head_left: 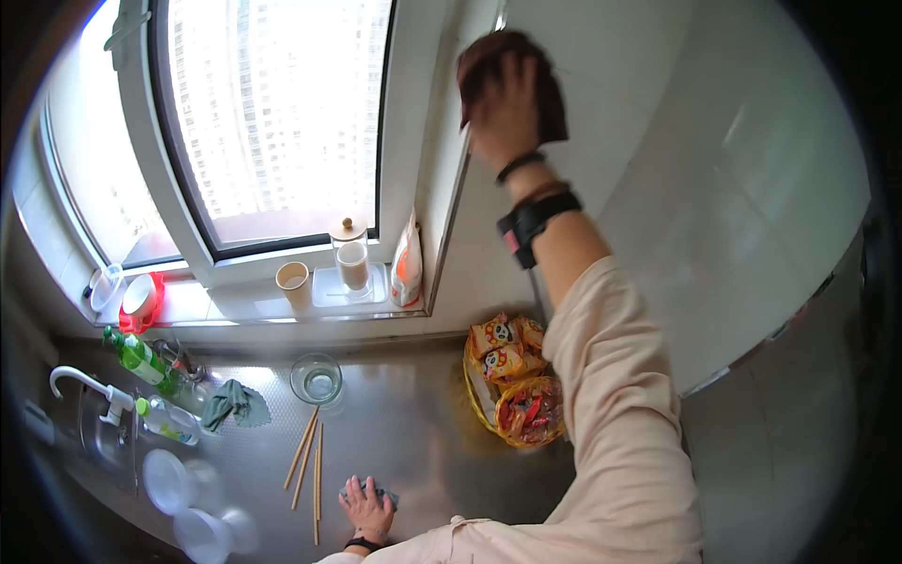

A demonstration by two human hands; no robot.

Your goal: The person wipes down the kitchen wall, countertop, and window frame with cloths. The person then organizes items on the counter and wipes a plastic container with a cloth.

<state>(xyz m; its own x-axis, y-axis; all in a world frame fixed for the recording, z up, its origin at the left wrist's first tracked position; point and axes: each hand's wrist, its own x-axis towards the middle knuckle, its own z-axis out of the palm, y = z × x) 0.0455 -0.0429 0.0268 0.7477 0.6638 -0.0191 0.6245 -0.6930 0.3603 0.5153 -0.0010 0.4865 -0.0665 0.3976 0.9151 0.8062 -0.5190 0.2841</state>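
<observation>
A left hand (366, 515) rests at the near edge of a brushed stainless-steel counter (413, 428), its fingers parted over a small grey-green fabric cloth (389, 493); whether they grip it cannot be told. Just left of it lie four slim wooden sticks (302, 446), and farther left stand two translucent white plastic bowls (202, 536). Beyond, a clear round glass bowl (321, 385) sits at mid-counter, while a yellow woven basket (474, 399) of wrapped packets stands on the right, beside the raised right sleeve (611, 367).

On the pale tiled windowsill (235, 305) behind, a tan paper cup (293, 280) stands left of a clear glass jar (352, 268) with a wooden lid. Farthest and highest — well apart from the left hand — a right hand (505, 113) spreads over a dark brown fabric cloth (554, 117) at the glossy white wall (625, 94), right of the window. Blur hides whether its fingers pinch the fabric or only press it.

At this stretch, wiping would seem to call for a flat palm, even pressure and short overlapping strokes — with the sleeve clear of the basket and the left hand braced on bare steel, since the small cloth could slide.
</observation>
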